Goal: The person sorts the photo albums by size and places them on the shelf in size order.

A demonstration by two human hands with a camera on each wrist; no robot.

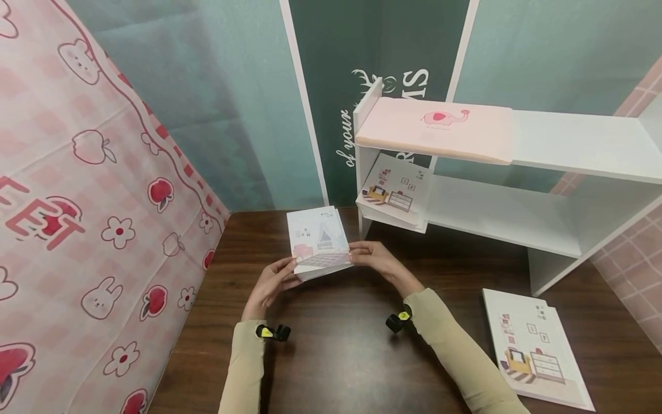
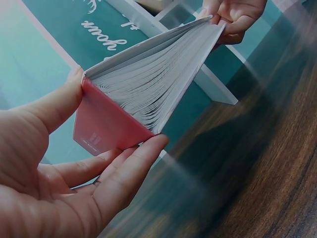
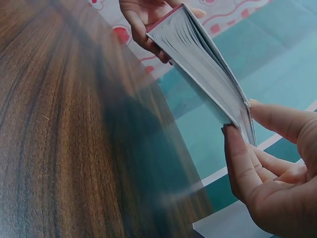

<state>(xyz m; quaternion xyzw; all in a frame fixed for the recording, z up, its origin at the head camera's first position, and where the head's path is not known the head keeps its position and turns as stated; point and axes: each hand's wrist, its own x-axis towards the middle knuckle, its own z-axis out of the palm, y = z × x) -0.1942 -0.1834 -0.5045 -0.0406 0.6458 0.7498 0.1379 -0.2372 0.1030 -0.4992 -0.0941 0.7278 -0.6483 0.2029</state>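
Observation:
Both hands hold a hardcover book (image 1: 320, 236) above the table, its pale cover printed with a room scene. Thumb and fingers of my left hand (image 1: 270, 284) pinch the spine side, whose pink-red spine (image 2: 111, 116) shows in the left wrist view. At the opposite, fore-edge side, my right hand (image 1: 380, 259) pinches the covers between thumb and fingers. The book's page block (image 3: 198, 54) shows edge-on in the right wrist view, the leaves slightly fanned between the covers.
A white two-tier shelf (image 1: 496, 201) stands at the back right, a pink elephant cloth (image 1: 434, 129) over its top. A printed book (image 1: 395, 192) sits at the lower tier's left end. More books (image 1: 538, 351) lie stacked on the table (image 1: 341, 356) at right. A patterned curtain (image 1: 103, 201) hangs left.

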